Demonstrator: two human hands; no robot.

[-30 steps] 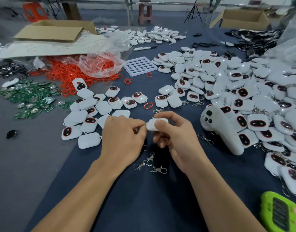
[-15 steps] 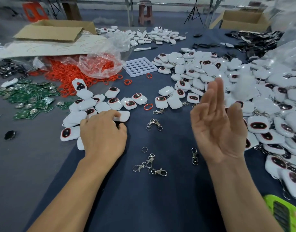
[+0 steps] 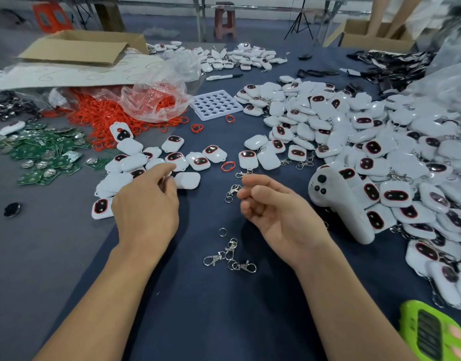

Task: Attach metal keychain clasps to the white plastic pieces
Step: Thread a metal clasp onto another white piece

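Note:
My left hand point(image 3: 146, 212) hovers knuckles-up over a small group of white plastic pieces point(image 3: 130, 162) left of centre. Its curled fingertips hold a sliver of white, apparently one of those pieces. A plain white piece point(image 3: 187, 180) lies just right of that hand. My right hand point(image 3: 276, 212) is turned palm-up with curled fingers. Its thumb and forefinger tips close on the end of a metal clasp point(image 3: 232, 192) that lies on the dark blue cloth. Three more loose clasps point(image 3: 229, 256) and a split ring point(image 3: 222, 231) lie between my wrists.
A big heap of white pieces with clasps point(image 3: 380, 142) fills the right side, with a white controller point(image 3: 338, 204) on its edge. Red rings point(image 3: 115, 113), green circuit boards point(image 3: 42, 152), a holed tray point(image 3: 216, 104) and a cardboard box point(image 3: 81, 48) lie left and behind. A green device point(image 3: 432, 332) sits bottom right.
The white piece held in both hands a second ago is gone to the right pile. My right hand came back down to a clasp, and my left hand rose from the left group.

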